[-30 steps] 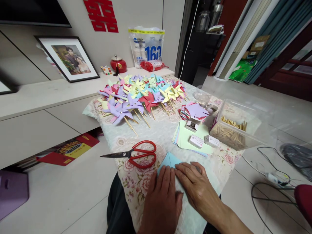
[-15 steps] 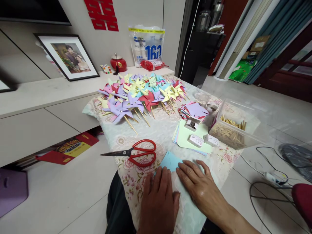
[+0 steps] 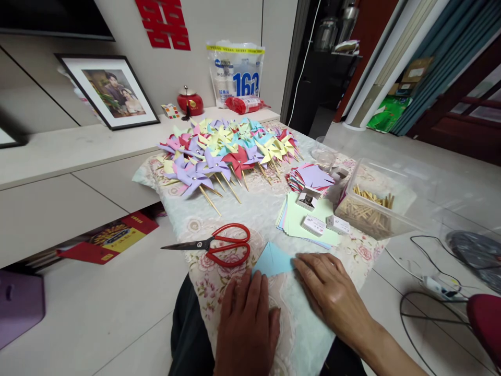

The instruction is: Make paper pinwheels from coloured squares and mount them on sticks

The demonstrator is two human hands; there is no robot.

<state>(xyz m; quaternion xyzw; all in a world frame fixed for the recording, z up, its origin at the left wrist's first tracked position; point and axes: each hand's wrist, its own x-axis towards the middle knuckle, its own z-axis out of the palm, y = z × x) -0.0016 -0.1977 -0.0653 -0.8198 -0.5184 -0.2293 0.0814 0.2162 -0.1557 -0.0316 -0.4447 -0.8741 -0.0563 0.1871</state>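
Note:
A light blue folded paper (image 3: 273, 260) lies on the floral tablecloth (image 3: 219, 287) near the table's front edge. My left hand (image 3: 247, 324) lies flat on the cloth just below the paper's left corner, fingers together. Flat on the paper's right part rests my right hand (image 3: 332, 293), fingers pressing along its edge. Red-handled scissors (image 3: 219, 244) sit shut to the left of the paper, blades pointing left.
A heap of coloured paper pinwheels (image 3: 227, 151) on sticks fills the table's far end. A stack of paper squares (image 3: 309, 216) with small boxes, cut squares (image 3: 312, 176) and a clear tub of wooden sticks (image 3: 371, 206) stand right. Cables (image 3: 430, 282) lie on the floor right.
Both hands have slid apart and toward me. More of the blue paper's tip now shows between them; my right hand has moved right along the fold.

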